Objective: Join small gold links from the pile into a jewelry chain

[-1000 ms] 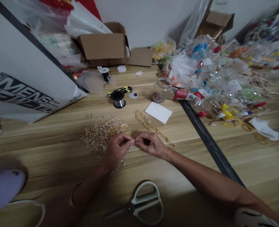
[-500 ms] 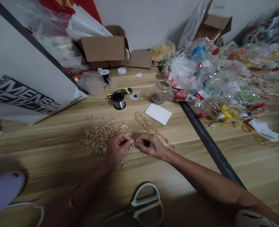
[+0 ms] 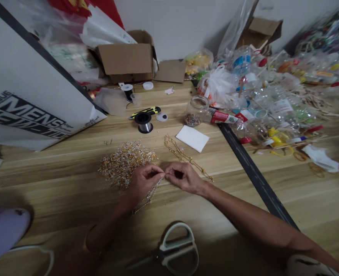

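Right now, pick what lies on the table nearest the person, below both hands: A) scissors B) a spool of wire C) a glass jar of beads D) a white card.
A: the scissors lie at the near table edge, below the left hand and right hand.

Scissors (image 3: 173, 249), pale-handled, are laid at the near edge of the wooden table (image 3: 57, 180). A wire spool (image 3: 143, 122), a yellow-black cutter (image 3: 145, 111) and a bead jar (image 3: 196, 110) are seen farther back, with a white card (image 3: 192, 138) beside them. An open cardboard box (image 3: 125, 57) is set against the wall; plastic bottles (image 3: 273, 99) are heaped at right.
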The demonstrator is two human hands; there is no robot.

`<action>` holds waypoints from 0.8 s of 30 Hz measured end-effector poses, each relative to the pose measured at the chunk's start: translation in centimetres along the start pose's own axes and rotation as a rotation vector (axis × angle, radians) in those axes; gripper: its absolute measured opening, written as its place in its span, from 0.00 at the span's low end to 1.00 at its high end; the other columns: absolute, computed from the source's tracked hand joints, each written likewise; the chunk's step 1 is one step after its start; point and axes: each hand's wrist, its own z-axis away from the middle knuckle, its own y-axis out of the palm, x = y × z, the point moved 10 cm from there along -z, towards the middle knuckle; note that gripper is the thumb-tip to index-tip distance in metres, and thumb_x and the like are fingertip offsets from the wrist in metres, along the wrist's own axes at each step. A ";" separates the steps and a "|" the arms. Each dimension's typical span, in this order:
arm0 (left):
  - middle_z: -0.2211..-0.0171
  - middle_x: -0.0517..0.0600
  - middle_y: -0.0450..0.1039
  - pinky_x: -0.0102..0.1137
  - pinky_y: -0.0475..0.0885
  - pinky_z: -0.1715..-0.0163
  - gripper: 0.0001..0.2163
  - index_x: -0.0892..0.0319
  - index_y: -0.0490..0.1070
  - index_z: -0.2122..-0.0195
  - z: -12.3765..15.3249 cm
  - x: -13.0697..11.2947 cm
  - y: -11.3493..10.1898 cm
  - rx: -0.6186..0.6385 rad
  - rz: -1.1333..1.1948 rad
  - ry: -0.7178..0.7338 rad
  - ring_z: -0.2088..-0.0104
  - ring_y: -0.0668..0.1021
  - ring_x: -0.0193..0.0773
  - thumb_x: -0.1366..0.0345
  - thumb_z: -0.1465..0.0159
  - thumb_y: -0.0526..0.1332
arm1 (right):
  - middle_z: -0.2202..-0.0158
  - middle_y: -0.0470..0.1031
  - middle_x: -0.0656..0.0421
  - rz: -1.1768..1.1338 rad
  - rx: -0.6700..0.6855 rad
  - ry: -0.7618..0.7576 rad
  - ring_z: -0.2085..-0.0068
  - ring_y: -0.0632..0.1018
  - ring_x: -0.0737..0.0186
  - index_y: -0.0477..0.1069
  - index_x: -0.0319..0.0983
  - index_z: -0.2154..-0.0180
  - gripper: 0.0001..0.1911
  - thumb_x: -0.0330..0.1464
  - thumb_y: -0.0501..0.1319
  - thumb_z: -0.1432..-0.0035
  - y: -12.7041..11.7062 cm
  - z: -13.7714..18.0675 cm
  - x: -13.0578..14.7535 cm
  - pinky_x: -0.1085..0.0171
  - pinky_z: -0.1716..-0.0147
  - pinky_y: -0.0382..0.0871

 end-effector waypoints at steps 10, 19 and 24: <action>0.77 0.47 0.72 0.26 0.66 0.71 0.04 0.62 0.72 0.75 -0.1 0.3 0.3 0.057 0.022 0.041 0.74 0.72 0.33 0.68 0.48 0.65 | 0.76 0.65 0.62 -0.019 0.003 -0.041 0.74 0.65 0.71 0.70 0.35 0.70 0.05 0.30 0.58 0.43 0.0 0.0 0.4 0.71 0.75 0.58; 0.76 0.47 0.71 0.27 0.66 0.69 0.06 0.62 0.70 0.75 -0.1 0.1 0.5 0.123 0.125 0.044 0.72 0.72 0.32 0.67 0.47 0.66 | 0.76 0.65 0.62 -0.209 0.044 0.036 0.74 0.65 0.70 0.69 0.34 0.69 0.07 0.33 0.59 0.43 0.3 -0.1 0.2 0.70 0.74 0.59; 0.78 0.46 0.71 0.26 0.64 0.73 0.08 0.63 0.71 0.77 -0.3 0.2 0.8 0.204 0.160 -0.054 0.76 0.71 0.30 0.65 0.51 0.68 | 0.76 0.62 0.63 -0.326 0.171 0.133 0.75 0.62 0.71 0.69 0.34 0.69 0.09 0.35 0.59 0.43 1.1 0.0 0.6 0.70 0.75 0.55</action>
